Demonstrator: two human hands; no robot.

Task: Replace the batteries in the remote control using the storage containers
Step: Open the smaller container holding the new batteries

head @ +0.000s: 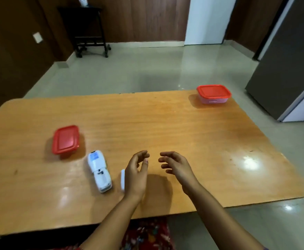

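A white remote control (99,170) lies face down on the wooden table (165,127), its battery bay uncovered. The white battery cover (122,179) lies just right of it, partly hidden behind my left hand (136,175). A red-lidded container (65,139) sits shut to the left, beyond the remote. A second red-lidded container (214,94) sits shut at the far right corner. My left hand hovers open beside the cover, holding nothing. My right hand (177,166) hovers open over the table's middle, fingers loosely curled toward the left hand.
A grey refrigerator (290,65) stands to the right of the table. A dark side table (89,29) stands against the far wooden wall. My lap in patterned red fabric (147,235) is at the table's near edge.
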